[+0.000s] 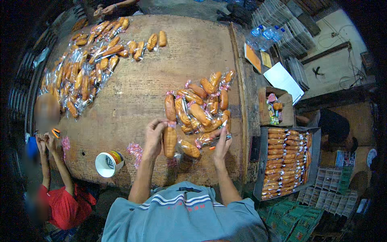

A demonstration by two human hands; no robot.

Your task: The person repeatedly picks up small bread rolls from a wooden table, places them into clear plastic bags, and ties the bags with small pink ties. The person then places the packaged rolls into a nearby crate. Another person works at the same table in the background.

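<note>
My left hand (154, 137) pinches the top end of a clear plastic bag holding a long bread roll (170, 141), which lies lengthwise on the wooden table (133, 90). In my right hand (222, 148) is a small dark tool with an orange part (212, 148), apparently a stapler; my fingers partly cover it. Between my hands lies another bagged roll (189, 148). Just beyond them is a loose heap of bagged rolls (199, 114), several closed with pink-and-white labels. More pink-and-white labels (135, 152) lie left of my left forearm.
A white tub (109, 165) lies tipped at left. A large pile of bagged rolls (81, 72) covers the far left. Beyond the right edge are a phone (255, 148), a carton (276, 106) and a crate of packed rolls (287, 163). A co-worker's hands (45, 141) are by an orange stapler (56, 132).
</note>
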